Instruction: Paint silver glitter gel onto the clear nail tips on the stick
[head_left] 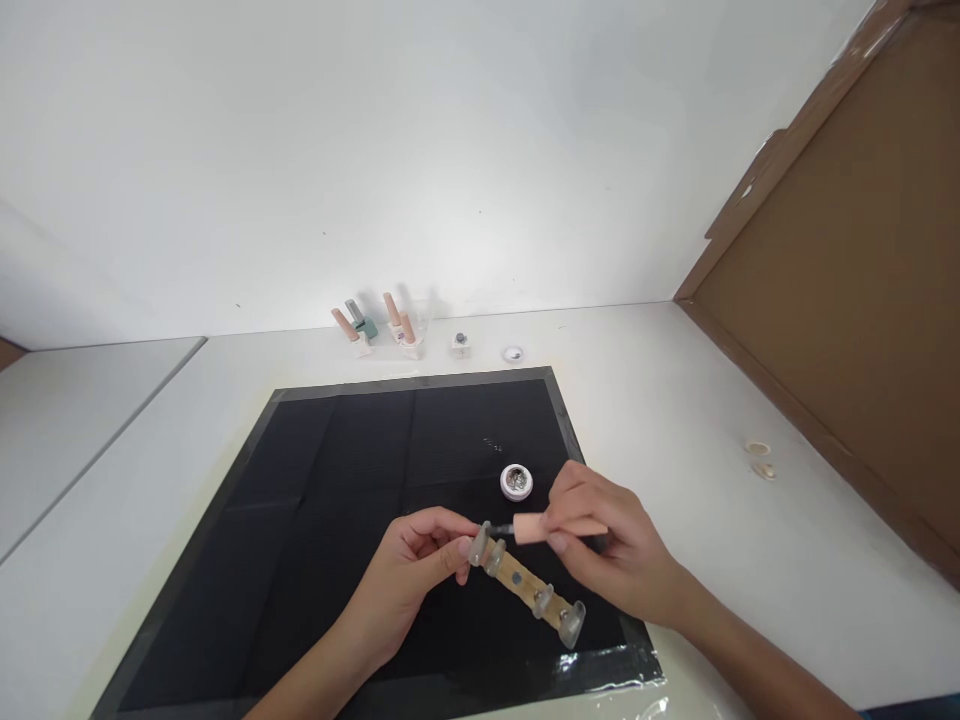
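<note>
A black square mat (337, 500) with a grey taped border lies on the white table (712, 420), and both hands work over its near right part. The left hand (409, 570) pinches one end of a tan wooden stick (525, 585) that carries several clear false nail tips; the stick slants from those fingers down toward the mat's near right corner. The right hand (607, 550) is closed narrowly around a peach-pink brush handle (559, 527), held almost level, with its dark brush end meeting the nail tip closest to the left fingers. Just beyond the hands, on the mat, sits a small round open pot (516, 482) with a white rim and glittery contents. Past the mat's far edge, against the white wall, stands a cluster of nail polish bottles (379, 328) with peach and grey-green caps, and beside them a small jar (460, 343) and a round white lid (513, 353). Right of the mat, well apart, lie two small pale rings (760, 458) near a brown board (847, 300).
</note>
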